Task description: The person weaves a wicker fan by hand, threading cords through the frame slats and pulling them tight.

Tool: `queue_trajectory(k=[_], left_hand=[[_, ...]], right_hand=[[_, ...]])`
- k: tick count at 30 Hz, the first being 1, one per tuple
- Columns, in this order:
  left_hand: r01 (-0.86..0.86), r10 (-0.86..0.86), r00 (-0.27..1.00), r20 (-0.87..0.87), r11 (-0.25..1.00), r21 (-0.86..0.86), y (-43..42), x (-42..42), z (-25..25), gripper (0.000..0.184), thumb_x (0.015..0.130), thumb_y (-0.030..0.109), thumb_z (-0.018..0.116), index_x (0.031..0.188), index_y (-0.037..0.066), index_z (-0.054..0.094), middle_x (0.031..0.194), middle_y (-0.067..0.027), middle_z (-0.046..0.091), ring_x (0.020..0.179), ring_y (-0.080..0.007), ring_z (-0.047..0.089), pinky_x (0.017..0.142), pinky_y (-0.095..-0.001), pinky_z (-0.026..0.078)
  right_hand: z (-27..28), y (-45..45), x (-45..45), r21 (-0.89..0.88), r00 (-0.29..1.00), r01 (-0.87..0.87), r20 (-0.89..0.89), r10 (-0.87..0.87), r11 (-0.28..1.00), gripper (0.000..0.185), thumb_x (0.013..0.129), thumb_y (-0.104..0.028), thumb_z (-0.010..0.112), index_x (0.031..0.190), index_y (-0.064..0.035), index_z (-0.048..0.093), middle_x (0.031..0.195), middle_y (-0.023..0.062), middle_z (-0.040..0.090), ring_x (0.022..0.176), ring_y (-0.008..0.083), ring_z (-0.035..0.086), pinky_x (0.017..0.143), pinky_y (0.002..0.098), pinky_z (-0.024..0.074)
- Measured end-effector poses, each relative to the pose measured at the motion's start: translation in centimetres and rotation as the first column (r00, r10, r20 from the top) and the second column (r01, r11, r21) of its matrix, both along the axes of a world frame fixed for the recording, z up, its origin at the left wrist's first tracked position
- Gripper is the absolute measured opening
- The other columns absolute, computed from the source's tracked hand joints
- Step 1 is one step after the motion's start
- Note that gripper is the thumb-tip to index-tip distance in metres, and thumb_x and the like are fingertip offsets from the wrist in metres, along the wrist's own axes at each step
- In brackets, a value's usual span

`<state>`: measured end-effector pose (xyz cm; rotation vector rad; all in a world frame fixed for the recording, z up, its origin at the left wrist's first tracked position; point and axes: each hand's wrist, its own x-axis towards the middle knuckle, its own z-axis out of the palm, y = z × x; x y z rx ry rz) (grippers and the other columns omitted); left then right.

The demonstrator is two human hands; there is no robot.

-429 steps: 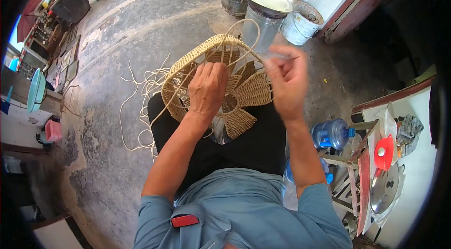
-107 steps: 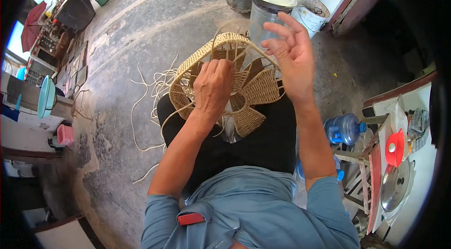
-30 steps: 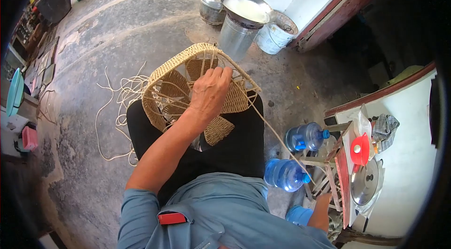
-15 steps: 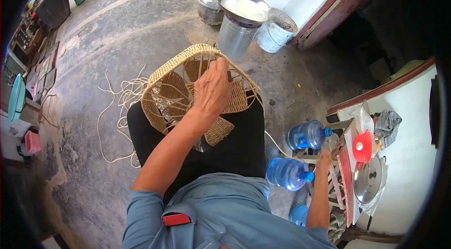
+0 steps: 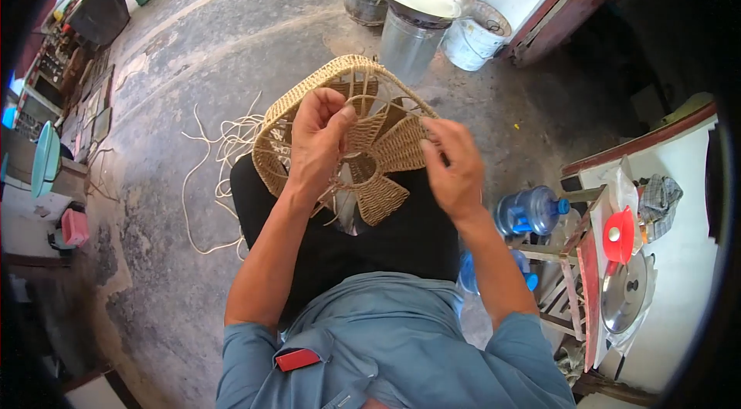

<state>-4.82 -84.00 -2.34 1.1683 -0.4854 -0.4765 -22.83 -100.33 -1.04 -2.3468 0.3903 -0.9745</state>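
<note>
A woven straw-coloured basket with petal-shaped panels and a thick braided rim rests tilted on my lap. My left hand is over its near left part, thumb and forefinger pinched together on a thin strand of cord by the open ribs. At the basket's right edge is my right hand, fingers bent, thumb and forefinger apart beside a woven panel. Whether a thin strand touches its fingertips I cannot make out.
Loose pale cord lies tangled on the concrete floor to the left. Ahead stand a wok on a metal cylinder, a lidded pot and a white bucket. Blue water bottles and a low wooden rack are at right.
My right hand has come back from far out at the right, by the bottles, to the basket's right edge. My left hand has shifted slightly left and turned, its thumb now showing.
</note>
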Motion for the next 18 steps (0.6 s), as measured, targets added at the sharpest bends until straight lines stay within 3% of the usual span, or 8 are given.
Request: queue_trajectory(k=[2,3,6,7,10,13,16,18], left_hand=[[-0.045,0.042,0.998,0.043,0.997,0.062,1.0,0.3,0.3,0.015,0.106,0.004,0.069,0.117,0.006,0.060,0.095,0.0023,0.063,0.073,-0.0033,0.056,0.058,-0.0219,0.045],[-0.120,0.098,0.984,0.151,0.983,0.142,1.5,0.6,0.4,0.017,0.105,0.003,0.070,0.121,0.004,0.062,0.095,0.0019,0.064,0.076,-0.0041,0.058,0.063,-0.0233,0.049],[-0.202,0.156,0.947,0.281,0.968,0.145,2.4,1.6,1.0,0.020,0.105,0.001,0.069,0.125,0.003,0.065,0.094,0.0020,0.065,0.080,-0.0051,0.061,0.071,-0.0248,0.053],[-0.218,0.156,0.946,0.285,0.955,0.199,2.8,1.8,1.6,0.023,0.105,0.002,0.070,0.128,0.003,0.068,0.094,-0.0003,0.068,0.084,-0.0090,0.066,0.077,-0.0292,0.056],[-0.390,0.177,0.850,0.496,0.845,0.365,3.2,2.1,3.5,0.017,0.105,0.009,0.071,0.122,0.005,0.074,0.096,-0.0043,0.073,0.087,-0.0105,0.070,0.073,-0.0309,0.056],[-0.413,0.060,0.793,0.607,0.785,0.461,2.0,2.9,6.3,0.010,0.103,0.011,0.073,0.109,0.007,0.079,0.093,-0.0065,0.074,0.085,-0.0178,0.074,0.077,-0.0363,0.057],[-0.500,0.064,0.489,0.870,0.838,0.220,-0.4,4.7,5.6,0.007,0.101,0.013,0.075,0.103,0.008,0.081,0.099,-0.0077,0.074,0.090,-0.0255,0.076,0.080,-0.0386,0.058],[-0.499,0.021,0.404,0.914,0.843,0.202,-1.5,5.1,5.7,0.007,0.100,0.014,0.075,0.104,0.009,0.079,0.103,-0.0077,0.075,0.095,-0.0291,0.075,0.082,-0.0403,0.058]], right_hand=[[-1.3,1.6,2.9,-0.103,0.994,-0.081,0.064,0.088,0.991,0.044,0.096,-0.003,0.076,0.139,-0.0088,0.073,0.127,0.0128,0.071,0.107,0.0335,0.073,0.093,0.0416,0.0599],[-1.8,2.3,4.1,-0.159,0.993,-0.091,0.064,0.102,0.983,0.046,0.095,-0.003,0.076,0.141,-0.0087,0.072,0.129,0.0126,0.071,0.109,0.0343,0.072,0.095,0.0426,0.0593],[-3.3,3.4,5.7,-0.249,0.994,-0.093,0.026,0.103,0.964,0.052,0.094,-0.004,0.077,0.146,-0.0086,0.070,0.135,0.0129,0.068,0.114,0.0350,0.071,0.099,0.0450,0.0575],[-3.5,3.6,6.0,-0.270,0.995,-0.094,0.009,0.100,0.958,0.055,0.094,-0.004,0.077,0.148,-0.0086,0.069,0.137,0.0131,0.067,0.115,0.0349,0.070,0.101,0.0456,0.0569],[-4.0,4.0,6.2,-0.301,0.992,-0.125,-0.031,0.121,0.946,0.061,0.094,-0.006,0.077,0.154,-0.0094,0.064,0.139,0.0156,0.065,0.115,0.0368,0.069,0.102,0.0460,0.0569],[-3.9,4.2,6.0,-0.303,0.985,-0.153,-0.120,0.121,0.941,0.072,0.095,-0.011,0.079,0.162,-0.0087,0.054,0.145,0.0184,0.059,0.116,0.0379,0.069,0.100,0.0459,0.0577],[-3.8,4.7,6.0,-0.329,0.973,-0.162,-0.210,0.095,0.930,0.084,0.094,-0.017,0.081,0.168,-0.0064,0.042,0.148,0.0218,0.052,0.116,0.0390,0.068,0.099,0.0456,0.0584],[-3.9,5.3,6.0,-0.356,0.970,-0.156,-0.232,0.074,0.921,0.088,0.094,-0.020,0.082,0.169,-0.0049,0.038,0.150,0.0229,0.049,0.117,0.0395,0.067,0.098,0.0455,0.0588]])
